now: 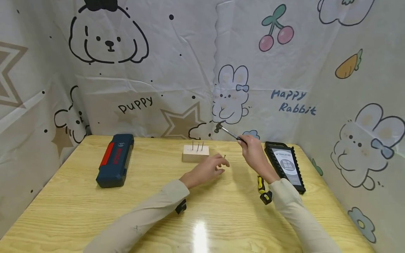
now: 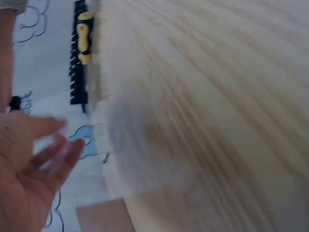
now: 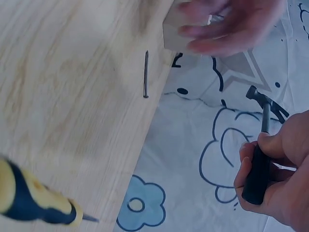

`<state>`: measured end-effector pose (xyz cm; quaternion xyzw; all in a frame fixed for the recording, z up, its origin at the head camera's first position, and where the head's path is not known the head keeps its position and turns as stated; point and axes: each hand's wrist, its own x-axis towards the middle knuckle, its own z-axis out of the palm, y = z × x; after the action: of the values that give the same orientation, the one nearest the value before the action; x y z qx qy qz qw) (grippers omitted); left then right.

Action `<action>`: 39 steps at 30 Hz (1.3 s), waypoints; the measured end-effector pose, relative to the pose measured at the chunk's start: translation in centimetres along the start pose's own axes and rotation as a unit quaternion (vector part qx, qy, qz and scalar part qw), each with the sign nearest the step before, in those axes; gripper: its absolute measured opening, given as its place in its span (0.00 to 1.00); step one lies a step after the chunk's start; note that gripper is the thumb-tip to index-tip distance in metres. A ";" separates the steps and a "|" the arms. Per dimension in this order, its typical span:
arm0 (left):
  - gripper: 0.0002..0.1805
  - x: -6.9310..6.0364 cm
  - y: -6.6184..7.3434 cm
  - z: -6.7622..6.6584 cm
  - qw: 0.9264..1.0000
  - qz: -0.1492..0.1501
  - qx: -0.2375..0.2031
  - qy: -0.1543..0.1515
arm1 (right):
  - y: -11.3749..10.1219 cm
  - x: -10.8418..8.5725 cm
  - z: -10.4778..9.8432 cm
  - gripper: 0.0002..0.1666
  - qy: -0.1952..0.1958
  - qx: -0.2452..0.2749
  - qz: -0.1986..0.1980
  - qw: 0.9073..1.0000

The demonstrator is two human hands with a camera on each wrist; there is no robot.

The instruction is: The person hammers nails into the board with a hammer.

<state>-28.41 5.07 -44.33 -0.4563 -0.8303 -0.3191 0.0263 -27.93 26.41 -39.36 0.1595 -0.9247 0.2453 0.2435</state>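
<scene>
My right hand (image 1: 254,154) grips a small claw hammer (image 1: 231,133) by its dark handle, with the head raised in the air, pointing left. Loosely bent, the fingers of my left hand (image 1: 207,170) hold nothing; they hover over the table just right of a pale wooden block (image 1: 195,156). Three nails (image 1: 198,146) stand upright in the block's top. One loose nail (image 3: 146,75) lies on the table close to my left fingertips. In the right wrist view the left hand (image 3: 231,24) is blurred and partly covers the block.
A yellow-and-black screwdriver (image 1: 261,184) lies beneath my right forearm. Right of it is a black case (image 1: 286,165) with a printed label. On the left stands a dark blue Bosch case (image 1: 116,160). A printed cloth (image 1: 177,70) hangs behind the table.
</scene>
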 end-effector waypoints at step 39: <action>0.09 2.6 2.1 2.5 0.963 -0.235 0.097 -0.088 | 1.7 -1.8 -1.3 0.11 0.006 -0.013 0.003 1.000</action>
<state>-27.68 9.16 -44.42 -0.2701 -0.9401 -0.1927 -0.0784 -26.66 28.84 -39.94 0.1522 -0.9269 0.2347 0.2504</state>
